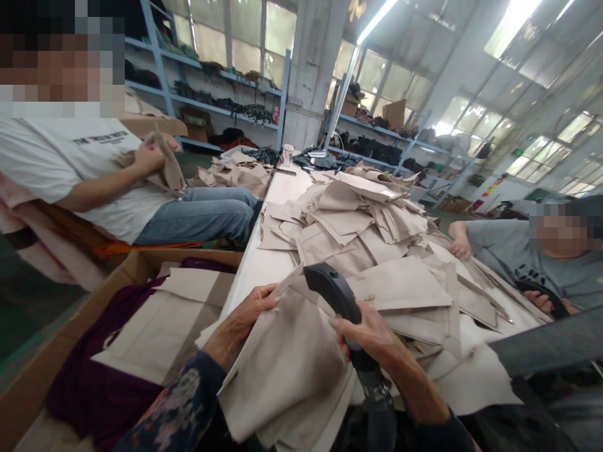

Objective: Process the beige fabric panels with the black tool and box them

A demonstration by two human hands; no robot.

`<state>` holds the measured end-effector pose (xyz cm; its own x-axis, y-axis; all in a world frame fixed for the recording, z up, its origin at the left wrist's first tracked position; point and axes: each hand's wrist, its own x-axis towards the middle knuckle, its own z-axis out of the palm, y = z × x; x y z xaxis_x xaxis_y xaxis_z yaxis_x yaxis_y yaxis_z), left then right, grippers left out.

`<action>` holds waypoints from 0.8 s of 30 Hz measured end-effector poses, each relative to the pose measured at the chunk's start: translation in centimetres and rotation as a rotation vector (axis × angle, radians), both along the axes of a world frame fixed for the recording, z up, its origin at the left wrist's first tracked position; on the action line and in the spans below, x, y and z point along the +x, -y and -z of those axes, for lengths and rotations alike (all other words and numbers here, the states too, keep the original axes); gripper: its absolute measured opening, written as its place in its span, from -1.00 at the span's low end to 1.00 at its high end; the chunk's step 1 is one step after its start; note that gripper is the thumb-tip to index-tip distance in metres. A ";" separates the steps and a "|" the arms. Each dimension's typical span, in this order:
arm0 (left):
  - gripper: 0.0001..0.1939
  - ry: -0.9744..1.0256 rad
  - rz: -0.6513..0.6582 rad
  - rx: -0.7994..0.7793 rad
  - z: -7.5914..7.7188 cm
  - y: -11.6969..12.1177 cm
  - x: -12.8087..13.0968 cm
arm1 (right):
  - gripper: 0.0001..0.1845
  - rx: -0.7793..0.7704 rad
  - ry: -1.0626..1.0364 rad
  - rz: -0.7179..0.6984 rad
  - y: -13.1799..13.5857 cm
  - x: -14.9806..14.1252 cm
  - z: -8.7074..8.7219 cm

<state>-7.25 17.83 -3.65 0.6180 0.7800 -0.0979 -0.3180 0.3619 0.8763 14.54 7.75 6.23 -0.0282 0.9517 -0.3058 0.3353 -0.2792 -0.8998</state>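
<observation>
My left hand is closed on the upper left edge of a beige fabric panel, which hangs down in front of me. Wrapped round the grip of a black handheld tool with a curved head is my right hand. The tool's head points up and left, over the panel's top edge, and a dark hose or cord runs down from its lower end. I cannot tell whether its tip touches the fabric. Beyond both hands lies a large heap of similar beige panels.
A cardboard box at my left holds purple cloth and a beige panel. A co-worker sits at left holding beige fabric; another sits at right with a dark object. The white table stretches away towards loaded shelves.
</observation>
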 end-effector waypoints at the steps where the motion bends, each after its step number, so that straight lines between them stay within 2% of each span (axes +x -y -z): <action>1: -0.45 0.003 -0.005 0.002 -0.1 0.0 0.0 | -0.77 -0.031 -0.003 -0.027 0.4 -0.3 0.4; 5: -0.53 0.019 -0.023 0.073 -0.6 0.4 0.2 | -0.78 -0.082 -0.011 -0.112 -0.3 -2.2 2.0; 7: -0.54 -0.001 0.006 0.094 -0.7 0.6 0.2 | -0.77 -0.039 -0.020 -0.089 -1.6 -2.7 1.9; 10: -0.48 -0.090 0.028 0.067 -0.5 0.7 0.2 | -0.72 0.028 -0.037 0.018 -2.6 -1.6 0.1; 13: -0.50 -0.226 0.001 0.132 0.1 0.3 0.0 | -0.69 0.088 -0.023 0.091 -0.5 1.8 -2.4; 15: -0.57 -0.373 -0.019 0.306 0.4 0.1 0.2 | -0.69 0.090 0.046 0.166 2.6 4.3 -3.6; 17: -0.61 -0.614 -0.099 0.590 0.2 0.6 0.7 | -0.69 0.058 0.126 0.238 6.3 6.2 -4.0; 20: -0.52 -1.003 -0.394 1.068 -0.9 3.4 2.3 | -0.69 0.019 0.235 0.243 11.6 7.3 -3.3; 21: -0.49 -1.074 -0.486 1.199 -1.4 4.8 3.1 | -0.69 -0.006 0.261 0.239 13.1 7.3 -2.8; 22: -0.49 -1.097 -0.521 1.310 -1.8 6.1 3.8 | -0.69 -0.031 0.275 0.244 14.4 7.0 -2.4; 24: -0.53 -1.093 -0.521 1.439 -2.0 8.3 5.3 | -0.77 -0.070 0.274 0.267 16.3 6.1 -1.5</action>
<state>-1.96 9.57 -1.61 0.4492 0.6783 0.5815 0.6958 -0.6738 0.2486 20.65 -8.54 7.71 0.3098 0.8909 -0.3321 0.4680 -0.4469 -0.7624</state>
